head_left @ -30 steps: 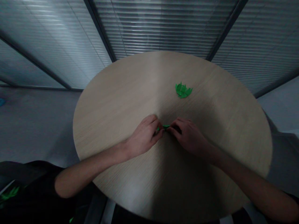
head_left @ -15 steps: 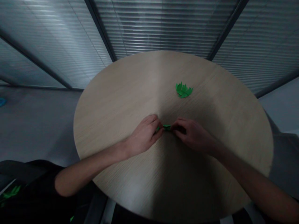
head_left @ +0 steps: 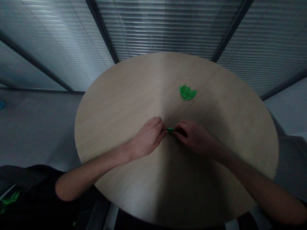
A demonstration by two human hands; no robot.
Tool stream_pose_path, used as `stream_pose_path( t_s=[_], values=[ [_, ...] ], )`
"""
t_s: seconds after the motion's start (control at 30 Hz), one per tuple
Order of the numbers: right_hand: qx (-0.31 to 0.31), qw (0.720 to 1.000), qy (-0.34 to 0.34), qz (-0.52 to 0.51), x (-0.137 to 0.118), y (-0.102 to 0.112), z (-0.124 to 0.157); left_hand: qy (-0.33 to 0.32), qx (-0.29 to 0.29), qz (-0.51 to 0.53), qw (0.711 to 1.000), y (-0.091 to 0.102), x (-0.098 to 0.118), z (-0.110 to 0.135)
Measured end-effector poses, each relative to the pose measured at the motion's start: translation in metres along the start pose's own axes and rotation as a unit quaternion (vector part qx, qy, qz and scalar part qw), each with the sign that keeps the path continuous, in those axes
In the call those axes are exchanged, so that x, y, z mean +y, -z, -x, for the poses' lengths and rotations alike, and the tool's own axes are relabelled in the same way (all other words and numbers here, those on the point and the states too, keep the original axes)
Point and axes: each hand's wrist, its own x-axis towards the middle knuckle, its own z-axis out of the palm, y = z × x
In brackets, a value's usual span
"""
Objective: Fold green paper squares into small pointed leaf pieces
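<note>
Between my two hands is a small strip of green folded paper (head_left: 170, 129), held low over the table. My left hand (head_left: 151, 133) pinches its left end with thumb and forefinger. On the other side my right hand (head_left: 192, 134) pinches the right end, its fingers curled. Only the short middle of the strip shows; the fingertips cover its ends. Farther back and a little to the right lies a small heap of pointed green paper pieces (head_left: 188, 92), apart from both hands.
Both forearms cross the front of a round wooden table (head_left: 115, 95). Behind it stand glass panels with blinds (head_left: 165, 28) in dark frames. A dark chair edge (head_left: 96, 210) is at the lower left, and a blue object (head_left: 2, 104) lies on the floor at far left.
My hands have come slightly closer together, so less of the green strip shows between them. The view has shifted a little; the green heap lies as before.
</note>
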Motion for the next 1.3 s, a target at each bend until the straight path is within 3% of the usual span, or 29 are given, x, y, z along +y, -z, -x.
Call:
stream_pose_path(
  t_s=[0.3, 0.87, 1.3],
  values=[
    [-0.030, 0.999, -0.014, 0.039, -0.002, 0.000, -0.004, -0.012, -0.010, 0.011, 1.000, 0.003, -0.004, 0.000],
    [0.065, 0.995, -0.039, -0.060, -0.006, -0.007, -0.002, 0.009, 0.003, 0.030, 1.000, 0.001, -0.004, -0.003],
    [0.078, 0.994, -0.053, -0.056, -0.009, -0.010, -0.003, 0.046, 0.011, 0.044, 0.998, 0.001, 0.001, -0.004]
  ],
)
